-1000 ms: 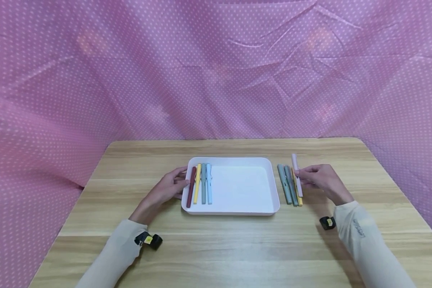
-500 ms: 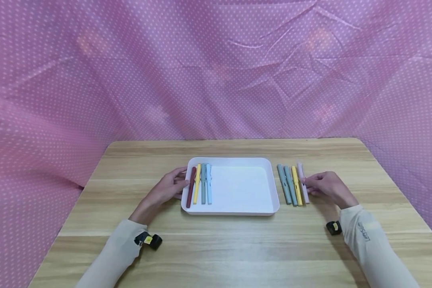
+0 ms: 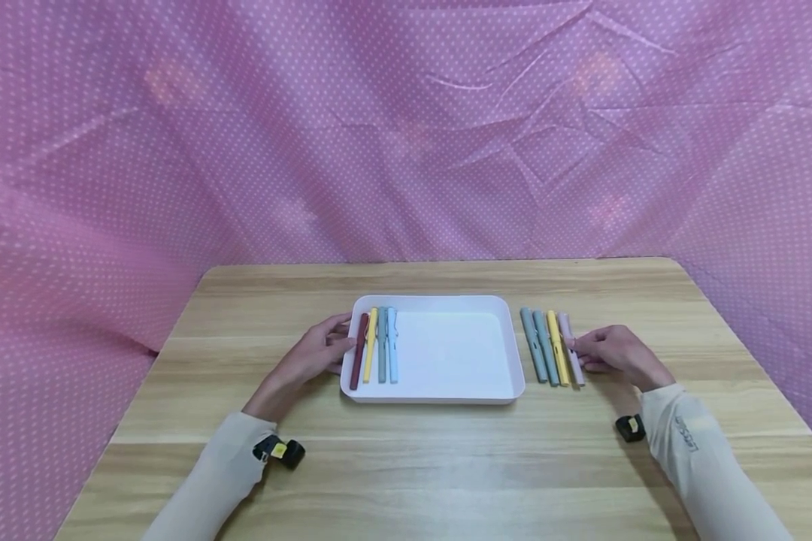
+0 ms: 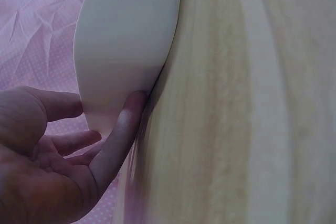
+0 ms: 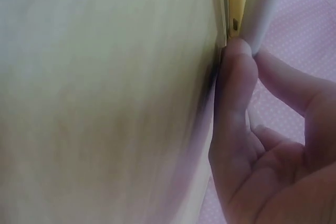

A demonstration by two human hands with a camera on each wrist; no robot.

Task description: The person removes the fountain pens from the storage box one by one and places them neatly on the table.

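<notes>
A white tray (image 3: 446, 394) sat mid-table (image 3: 406, 466). Four pens lay side by side at its left end: dark red (image 3: 359, 351), yellow (image 3: 370, 345), grey-green (image 3: 382, 346) and light blue (image 3: 392, 346). The left hand (image 3: 309, 359) rested against the tray's left rim. Right of the tray lay two grey-green pens (image 3: 538, 346), a yellow pen (image 3: 558, 348) and a pink pen (image 3: 571, 349); the right hand's (image 3: 619, 355) fingers (image 3: 582, 345) touched the pink pen.

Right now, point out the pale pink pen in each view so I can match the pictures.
Head: the pale pink pen lies on the table right of the white tray, outermost of four pens, the right hand touching it.
Left wrist: not in it; only the tray's outer wall and the left hand show.
Right wrist: top right, a pale barrel above the fingers.
Shared landmark: the yellow pen beside it, in the right wrist view.
</notes>
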